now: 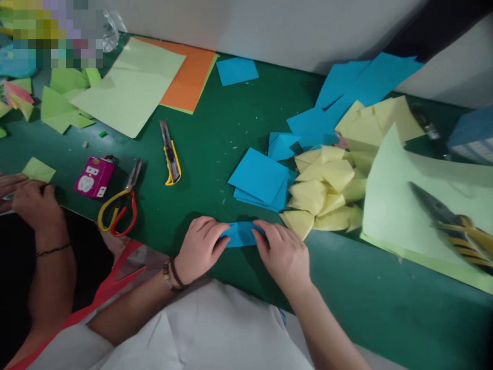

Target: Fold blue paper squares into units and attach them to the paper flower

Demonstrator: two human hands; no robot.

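A narrow folded strip of blue paper (241, 234) lies at the near edge of the green table (200, 154). My left hand (202, 244) pinches its left end between thumb and fingers, and my right hand (283, 249) pinches its right end. Just beyond the strip is a stack of blue paper squares (259, 174), with a folded blue piece (283, 145) behind it. A heap of folded pale yellow paper pieces (325, 185) sits to the right of the stack, close to my right hand.
Yellow-and-red scissors (133, 198), a yellow cutter (170, 154) and a purple power adapter (95, 177) lie left. Large green sheets (423, 205) with another pair of scissors (454, 221) are right. Another person's hands (33, 198) hold green paper at far left.
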